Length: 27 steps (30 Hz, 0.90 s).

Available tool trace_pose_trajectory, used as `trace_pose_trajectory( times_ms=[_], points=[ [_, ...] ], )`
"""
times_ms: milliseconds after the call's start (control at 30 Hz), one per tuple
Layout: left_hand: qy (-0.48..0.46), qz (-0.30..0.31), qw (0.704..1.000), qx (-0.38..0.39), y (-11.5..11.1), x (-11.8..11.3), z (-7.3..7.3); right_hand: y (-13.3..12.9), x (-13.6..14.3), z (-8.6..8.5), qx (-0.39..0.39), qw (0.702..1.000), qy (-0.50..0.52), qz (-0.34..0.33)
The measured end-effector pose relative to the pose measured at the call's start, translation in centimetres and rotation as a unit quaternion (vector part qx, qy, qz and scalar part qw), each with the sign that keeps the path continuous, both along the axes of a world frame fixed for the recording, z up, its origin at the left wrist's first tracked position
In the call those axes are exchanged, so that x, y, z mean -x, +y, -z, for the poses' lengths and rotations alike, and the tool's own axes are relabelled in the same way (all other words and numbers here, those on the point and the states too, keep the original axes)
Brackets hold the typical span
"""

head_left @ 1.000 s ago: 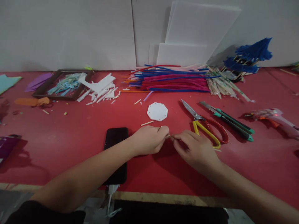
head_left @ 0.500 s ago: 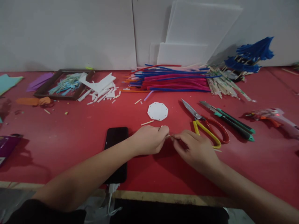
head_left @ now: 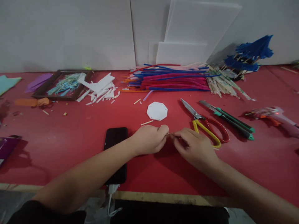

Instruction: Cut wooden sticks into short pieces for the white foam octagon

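Observation:
My left hand (head_left: pixel 151 139) is closed in a fist near the front middle of the red table (head_left: pixel 77 146). A thin, light stick-like piece (head_left: pixel 169 134) runs from it to my right hand (head_left: pixel 195 144), whose fingertips pinch its other end. Most of the piece is hidden by the fingers. Just beyond my hands lies a white octagonal disc (head_left: pixel 157 111) with small holes near its rim. A short pale stick (head_left: pixel 147 123) rests between the disc and my left hand. Under my left forearm is a black phone (head_left: pixel 116 137) with a white cable.
Scissors (head_left: pixel 203 124), two cutters (head_left: pixel 227 121) and a glue gun (head_left: pixel 273 116) lie to the right. Colourful pipe cleaners (head_left: pixel 175 79) and wrapped sticks (head_left: pixel 225 82) are at the back. White scraps (head_left: pixel 101 88) and a brown frame (head_left: pixel 54 96) stand back left.
The view has shifted very slightly. Both hands keep nearly the same pose, with the right fingertips a little closer to the left fist.

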<state>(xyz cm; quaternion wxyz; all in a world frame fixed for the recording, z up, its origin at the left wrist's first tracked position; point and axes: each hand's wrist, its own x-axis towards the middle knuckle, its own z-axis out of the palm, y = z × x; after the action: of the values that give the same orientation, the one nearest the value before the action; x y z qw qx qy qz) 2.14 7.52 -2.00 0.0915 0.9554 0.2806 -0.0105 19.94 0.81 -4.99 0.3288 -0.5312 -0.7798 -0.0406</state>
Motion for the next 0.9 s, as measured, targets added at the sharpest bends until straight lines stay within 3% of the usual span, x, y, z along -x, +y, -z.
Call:
trace_pose_trajectory(
  times_ms=[233,400,567,900],
  points=[
    [-0.083,-0.008,0.996,-0.014,0.2,0.5,0.8,0.2,0.0,-0.5,-0.042,0.999,0.012,-0.015],
    [-0.188,-0.019,0.981,0.030,0.5,0.8,1.1,0.4,0.0,-0.8,-0.064,0.998,0.012,-0.021],
    [-0.272,0.022,0.961,0.037,1.0,0.7,0.9,0.5,-0.1,-1.0,-0.076,0.997,0.015,-0.028],
    [-0.248,0.015,0.969,-0.002,1.3,0.8,0.9,0.3,-0.3,-1.1,-0.092,0.995,0.017,-0.023]
  ],
)
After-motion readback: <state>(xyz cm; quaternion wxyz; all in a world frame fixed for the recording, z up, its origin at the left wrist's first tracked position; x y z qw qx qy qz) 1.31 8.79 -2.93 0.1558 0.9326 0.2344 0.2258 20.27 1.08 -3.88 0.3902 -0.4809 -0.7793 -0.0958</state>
